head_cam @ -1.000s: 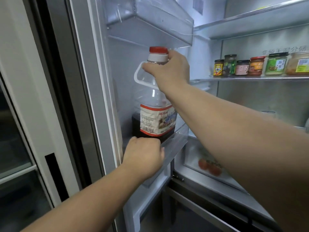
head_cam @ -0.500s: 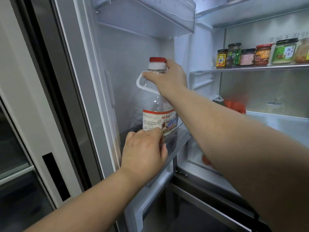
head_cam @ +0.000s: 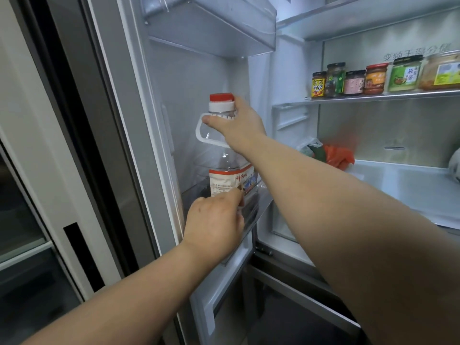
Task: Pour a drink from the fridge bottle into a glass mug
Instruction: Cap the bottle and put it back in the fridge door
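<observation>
A large clear plastic bottle [head_cam: 225, 168] with a red cap, a white carry handle and a red-and-white label stands in the lower shelf of the open fridge door [head_cam: 251, 212]. Dark liquid fills only its bottom part. My right hand [head_cam: 240, 123] grips the bottle's neck and handle just under the cap. My left hand [head_cam: 214, 224] rests over the front rail of the door shelf, fingers curled against the lower label. No glass mug is in view.
An empty door bin [head_cam: 219, 26] hangs above the bottle. Several jars [head_cam: 373, 79] line a fridge shelf at the right. A red and a white bag [head_cam: 333, 155] lie on the shelf below. A dark cabinet front [head_cam: 29, 195] stands at the left.
The bottle sits lower in the door shelf than a second ago, its dark bottom now hidden behind the rail. My left hand has slid up against the label. The view has shifted.
</observation>
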